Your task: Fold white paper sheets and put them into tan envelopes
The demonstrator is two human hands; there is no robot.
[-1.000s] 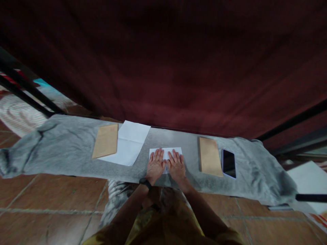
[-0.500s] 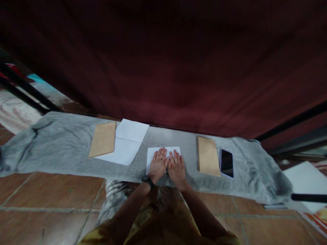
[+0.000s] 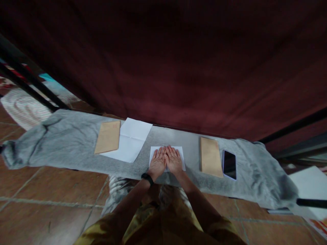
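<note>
A folded white paper (image 3: 182,157) lies on the grey cloth (image 3: 68,143) in front of me. My left hand (image 3: 157,163), with a black band on its wrist, lies flat on the paper's left half. My right hand (image 3: 174,160) lies flat on the middle of the paper, its fingers side by side with the left hand's fingers. Both palms face down and hold nothing.
To the left lie a brown envelope (image 3: 108,136) and an unfolded white sheet (image 3: 131,139). To the right lie a second brown envelope (image 3: 209,157) and a dark phone (image 3: 229,164). A dark red curtain (image 3: 178,61) hangs behind. Brown floor tiles (image 3: 46,190) lie below the cloth.
My right hand has slid left until its fingers meet the left hand's fingers over the paper. The camera view has shifted slightly.
</note>
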